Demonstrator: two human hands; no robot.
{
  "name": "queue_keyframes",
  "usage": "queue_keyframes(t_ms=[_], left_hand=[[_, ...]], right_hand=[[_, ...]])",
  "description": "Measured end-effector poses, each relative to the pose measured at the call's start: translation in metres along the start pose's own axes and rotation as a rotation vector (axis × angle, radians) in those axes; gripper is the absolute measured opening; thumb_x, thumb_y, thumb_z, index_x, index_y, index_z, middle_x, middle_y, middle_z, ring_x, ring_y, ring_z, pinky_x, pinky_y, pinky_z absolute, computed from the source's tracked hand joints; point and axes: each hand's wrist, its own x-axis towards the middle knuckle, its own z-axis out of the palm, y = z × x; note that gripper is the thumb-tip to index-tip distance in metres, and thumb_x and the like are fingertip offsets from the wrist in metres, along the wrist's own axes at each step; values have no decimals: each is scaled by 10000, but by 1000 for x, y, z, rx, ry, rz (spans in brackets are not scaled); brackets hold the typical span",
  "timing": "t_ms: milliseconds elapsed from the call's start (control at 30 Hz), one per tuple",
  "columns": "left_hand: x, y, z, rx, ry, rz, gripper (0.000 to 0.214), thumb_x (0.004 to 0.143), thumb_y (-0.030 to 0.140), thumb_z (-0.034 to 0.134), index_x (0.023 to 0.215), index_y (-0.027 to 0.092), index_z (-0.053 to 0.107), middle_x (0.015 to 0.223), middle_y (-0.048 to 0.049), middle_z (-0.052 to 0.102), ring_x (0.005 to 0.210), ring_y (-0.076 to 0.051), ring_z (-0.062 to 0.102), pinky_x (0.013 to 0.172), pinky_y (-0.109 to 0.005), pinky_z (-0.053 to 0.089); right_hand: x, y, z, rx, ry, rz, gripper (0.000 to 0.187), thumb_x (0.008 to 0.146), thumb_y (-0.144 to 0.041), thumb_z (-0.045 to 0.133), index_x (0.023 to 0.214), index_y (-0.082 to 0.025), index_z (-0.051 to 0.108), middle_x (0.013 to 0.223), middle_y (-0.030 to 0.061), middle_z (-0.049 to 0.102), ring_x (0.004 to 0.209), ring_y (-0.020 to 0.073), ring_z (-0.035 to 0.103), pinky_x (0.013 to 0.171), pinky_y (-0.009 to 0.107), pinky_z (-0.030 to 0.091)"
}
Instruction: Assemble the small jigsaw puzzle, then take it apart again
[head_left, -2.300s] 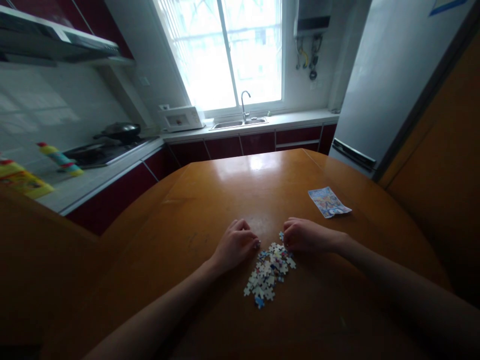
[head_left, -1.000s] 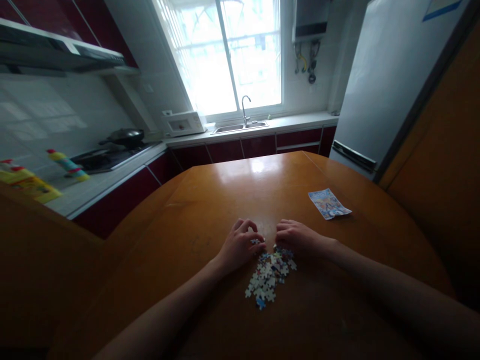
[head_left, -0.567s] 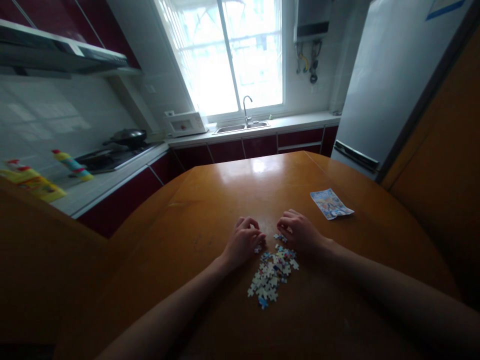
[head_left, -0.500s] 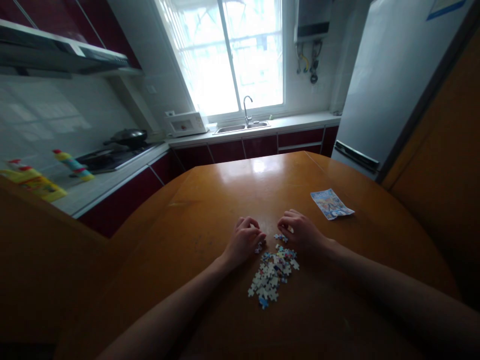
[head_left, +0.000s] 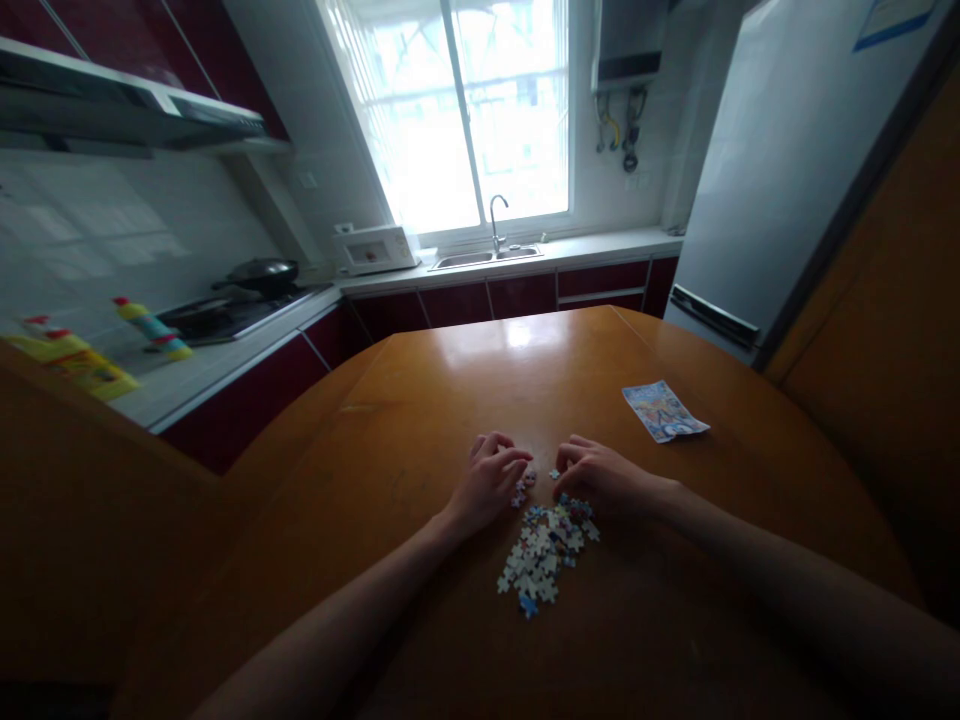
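A heap of small jigsaw puzzle pieces, mostly pale backs with some blue ones, lies on the brown wooden table. Left of the heap's top, my left hand rests with its fingers apart, bent and reaching over a few pinkish puzzle pieces. My right hand is at the heap's upper right edge, fingers curled downward and closed; whatever they grip is hidden. Just left of its fingertips lies a single light puzzle piece.
A printed picture sheet lies on the table to the right. Beyond the table are a counter with a sink, a microwave and a stove with a wok. A fridge stands at right.
My right hand has come down and nearer to the heap, its fingertips lower. My left fingers have lifted and spread, showing more of the pieces beneath them.
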Motion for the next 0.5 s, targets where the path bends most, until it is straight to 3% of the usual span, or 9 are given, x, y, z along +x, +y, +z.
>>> queue_keyframes(t_ms=[100, 167, 400, 500], left_hand=[[-4, 3, -6, -3, -59, 45, 284, 955, 396, 554, 854, 229, 761, 1006, -57, 576, 973, -199, 460, 914, -347, 415], [-6, 4, -9, 4, -98, 63, 296, 953, 405, 556, 824, 239, 765, 1022, -54, 584, 960, -197, 454, 901, -346, 416], [-7, 6, -9, 3, -100, 97, 238, 959, 358, 553, 1112, 304, 727, 1074, -61, 579, 980, -205, 449, 908, -364, 428], [-12, 10, -11, -63, -127, 189, 199, 936, 349, 596, 1049, 277, 743, 1007, -63, 577, 975, -200, 461, 881, -337, 438]], right_hand=[[0, 2, 2, -34, 19, 16, 190, 883, -182, 640, 947, -287, 786, 931, 54, 633, 880, 186, 504, 786, 291, 428], [0, 2, 1, -26, 28, 4, 183, 886, -188, 639, 936, -282, 788, 937, 55, 644, 880, 187, 505, 791, 296, 429], [-2, 3, -6, 5, -16, -67, 177, 892, -217, 650, 969, -304, 783, 1029, 51, 669, 958, 196, 514, 858, 321, 440], [-3, 1, -6, -37, -23, -72, 187, 895, -213, 642, 992, -303, 774, 1066, 55, 661, 994, 207, 508, 880, 341, 438]])
